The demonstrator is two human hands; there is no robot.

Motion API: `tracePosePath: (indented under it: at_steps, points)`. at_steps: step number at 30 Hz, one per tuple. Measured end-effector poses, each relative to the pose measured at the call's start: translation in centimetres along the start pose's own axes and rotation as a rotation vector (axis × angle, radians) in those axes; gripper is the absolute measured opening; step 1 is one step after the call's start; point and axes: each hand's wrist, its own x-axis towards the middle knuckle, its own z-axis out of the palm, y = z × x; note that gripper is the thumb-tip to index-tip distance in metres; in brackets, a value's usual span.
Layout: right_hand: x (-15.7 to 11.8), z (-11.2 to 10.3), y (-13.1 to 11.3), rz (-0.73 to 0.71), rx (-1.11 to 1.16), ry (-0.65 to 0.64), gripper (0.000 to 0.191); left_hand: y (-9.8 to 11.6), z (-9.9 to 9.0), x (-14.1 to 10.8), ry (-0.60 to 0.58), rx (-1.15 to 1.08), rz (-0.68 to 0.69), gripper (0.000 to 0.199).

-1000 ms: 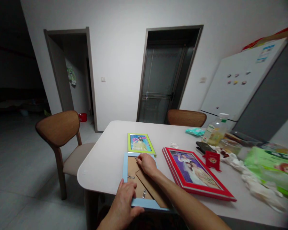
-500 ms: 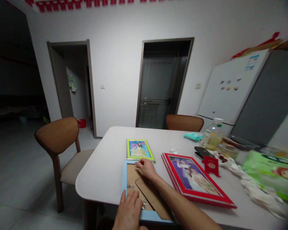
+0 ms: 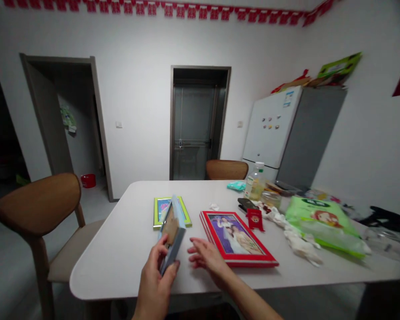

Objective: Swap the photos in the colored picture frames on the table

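Observation:
My left hand (image 3: 158, 271) grips a light blue picture frame (image 3: 178, 242) by its lower part and holds it raised on edge, its brown backing turned to the left. To the right of it, my right hand (image 3: 208, 258) is off the frame with fingers apart and nothing in them. Behind the blue frame, a yellow-green picture frame (image 3: 186, 213) lies on the table, partly covered from view. A stack of red picture frames (image 3: 250, 263) lies just past my right hand, the top one showing a picture of a person in white.
On the white table (image 3: 120, 249), the right side holds a red packet (image 3: 255, 218), a dark phone-like item (image 3: 246, 204), a bottle (image 3: 254, 183), crumpled white tissue (image 3: 302, 244) and a green tissue pack (image 3: 323, 222). Wooden chairs stand at the left (image 3: 50, 200) and far side (image 3: 226, 170).
The blue frame was lying back side up on the table edge under both hands. It is now lifted and tilted in my left hand, and my right hand has let go. My view has turned right.

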Motion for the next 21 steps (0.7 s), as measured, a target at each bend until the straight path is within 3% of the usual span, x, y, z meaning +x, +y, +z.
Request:
tracePosePath:
  at_steps: [2,4,6,8,10,15,18,21]
  points:
    - [-1.1,1.6,1.2,0.13,0.158,-0.166,0.051,1.0,1.4,0.4,0.081,-0.232,-0.064,0.024]
    - [-1.7,2.4,1.5,0.061,0.285,-0.145,0.057,1.6,2.7,0.9,0.085,-0.398,-0.101,0.033]
    - [-1.7,1.4,0.6,-0.087,0.295,-0.03,0.058,2.1,3.5,1.5,0.051,-0.507,-0.095,0.046]
    - [-1.3,-1.3,-1.4,-0.203,0.177,0.076,0.054,2.3,4.2,2.4,0.006,-0.572,-0.097,0.059]
    - [-0.5,-5.3,-3.7,-0.217,-0.025,0.216,0.053,2.0,5.1,3.3,-0.055,-0.59,-0.142,0.064]
    - [1.4,-14.5,-7.9,-0.21,-0.7,0.463,0.053,-0.5,9.9,3.7,-0.258,-0.384,-0.249,0.041]
    - [2.2,-17.1,-8.3,-0.216,-0.911,0.475,0.042,-1.9,12.7,3.3,-0.3,-0.263,-0.241,0.038]
    - [2.8,-17.9,-7.7,-0.224,-0.956,0.467,0.035,-2.8,13.7,3.2,-0.323,-0.142,-0.213,0.038]
